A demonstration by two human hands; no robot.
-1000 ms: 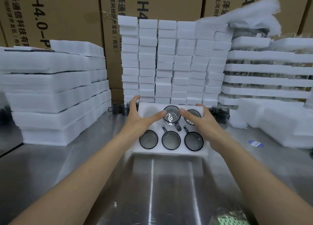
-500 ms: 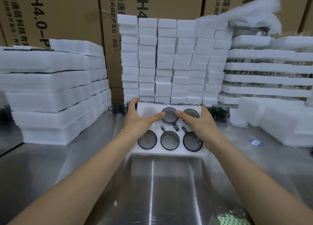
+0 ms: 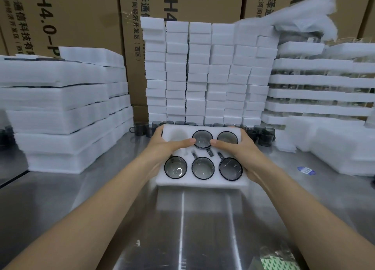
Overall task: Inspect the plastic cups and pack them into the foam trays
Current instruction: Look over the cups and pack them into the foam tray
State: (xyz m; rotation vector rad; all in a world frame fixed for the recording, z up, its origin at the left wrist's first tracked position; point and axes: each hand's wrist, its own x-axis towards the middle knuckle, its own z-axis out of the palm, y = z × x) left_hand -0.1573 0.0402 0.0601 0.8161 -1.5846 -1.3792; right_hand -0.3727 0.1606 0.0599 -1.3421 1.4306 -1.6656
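Nearest the camera it's just bare steel table (image 3: 203, 219), plus some green patterned thing (image 3: 278, 261) at the bottom right that's too blurry to name. Both forearms reach out over that to the tray (image 3: 203, 183), which looks to be sitting flat on the table dead centre. The left hand (image 3: 162, 145) has it by the left side, thumb lying across the top and fingers curled round the far left corner. The right hand (image 3: 241, 147) is clamped on the right side the same way, thumb on top with its tip touching the rim of the back middle cup (image 3: 202, 139), fingers tucked under the edge where I can't see them. So both hands are gripping the tray and neither one holds a cup. It's got six pockets and five are filled: the front row of three cups (image 3: 203, 167), then the back middle and the back right cup (image 3: 227, 137). The back left pocket (image 3: 179, 134) is empty. My read is this tray is one cup short of done. The next move probably means freeing a hand, grabbing one of the loose cups (image 3: 261, 135) lined up just behind the tray, giving it a look-over and seating it in that pocket with the handle turned like the others. Farther out there's a blue sticker (image 3: 306, 170) on the table to the right, foam stacks (image 3: 60, 107) on the left, a wall of foam blocks (image 3: 203, 72) straight ahead, what look like packed trays (image 3: 320, 78) piled on the right, and cardboard boxes (image 3: 81, 15) behind it all.
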